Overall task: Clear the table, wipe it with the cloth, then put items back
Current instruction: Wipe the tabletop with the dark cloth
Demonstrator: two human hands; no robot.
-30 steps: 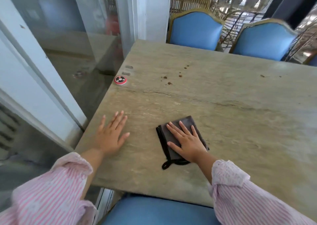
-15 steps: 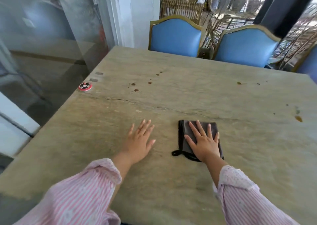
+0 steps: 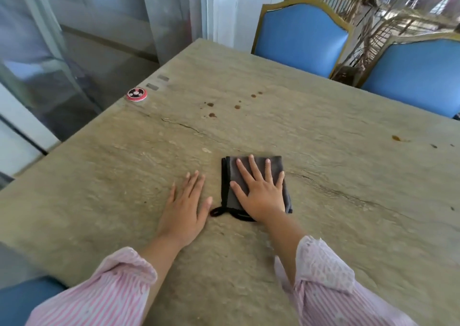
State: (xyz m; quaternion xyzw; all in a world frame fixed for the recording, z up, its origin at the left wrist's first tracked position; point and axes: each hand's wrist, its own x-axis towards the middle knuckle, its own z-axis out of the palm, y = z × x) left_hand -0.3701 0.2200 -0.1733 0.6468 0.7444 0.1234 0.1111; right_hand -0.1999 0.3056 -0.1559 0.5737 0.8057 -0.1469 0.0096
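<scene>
Here the cloth (image 3: 256,183), dark grey and folded into a thick square with a black loop trailing off its near left corner, lies flat on the counter (image 3: 348,201) a little right of centre in the frame. The right hand (image 3: 261,196) presses down on it with palm flat and fingers spread; there is no closed grip, the cloth is pinned under the palm rather than pinched. The left hand (image 3: 185,213) lies open and empty on the bare stone just beside the cloth's left edge, its thumb near the loop, seemingly bracing.

By my reading the wiping step is in hand: the surface looks mostly cleared, yet brown spots (image 3: 211,110) sit well beyond the cloth toward upper centre, and another stain (image 3: 397,138) shows at the right. The next move probably calls for sliding the cloth forward under steady downward pressure to reach those spots, keeping the fold from bunching.

A small red round disc (image 3: 136,94) rests near the counter's edge at upper left, and two blue chairs (image 3: 302,37) stand behind the far side.
</scene>
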